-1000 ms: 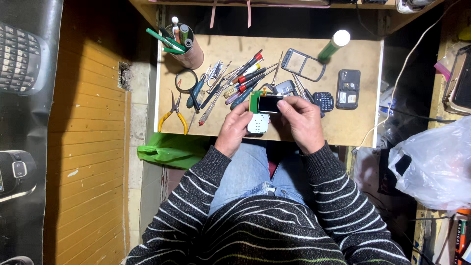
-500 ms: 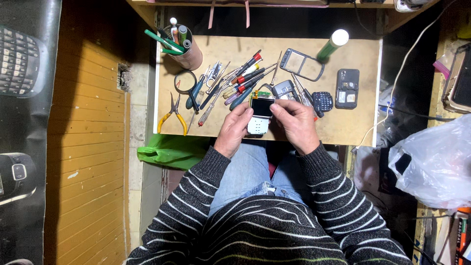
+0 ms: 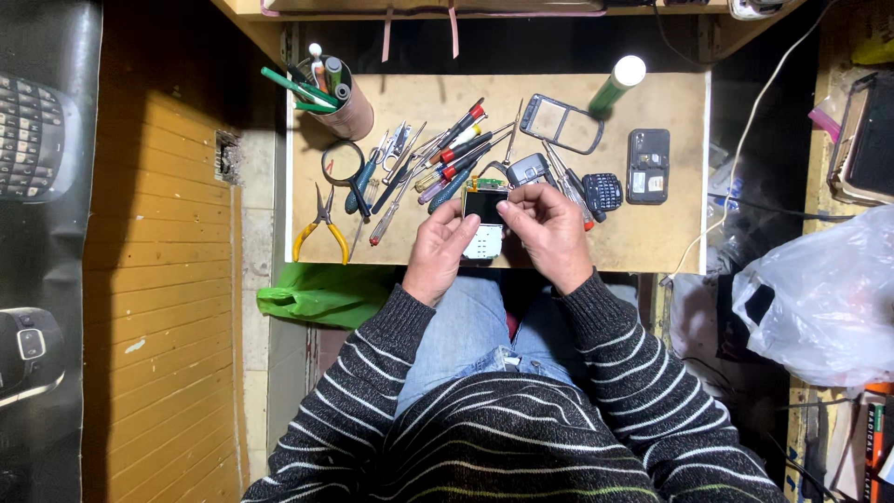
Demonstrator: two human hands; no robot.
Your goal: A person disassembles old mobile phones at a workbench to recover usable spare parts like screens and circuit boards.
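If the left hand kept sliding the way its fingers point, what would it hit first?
The left hand points up the table, holding the open phone. Past that, the first thing in line is probably the pile of screwdrivers, though one overhead view makes heights hard to judge.

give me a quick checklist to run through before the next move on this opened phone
1. Both hands on the phone board: ok, left hand holds it from the side, right hand pinches its upper edge.
2. Board resting over the table edge, not dangling: ok.
3. Dark screen intact: cannot tell, too small.
4. Screwdrivers within reach: ok, they lie just above the hands.
5. Yellow pliers clear of the hands: ok, lying apart to the left.
6. Loose small parts accounted for: cannot tell.
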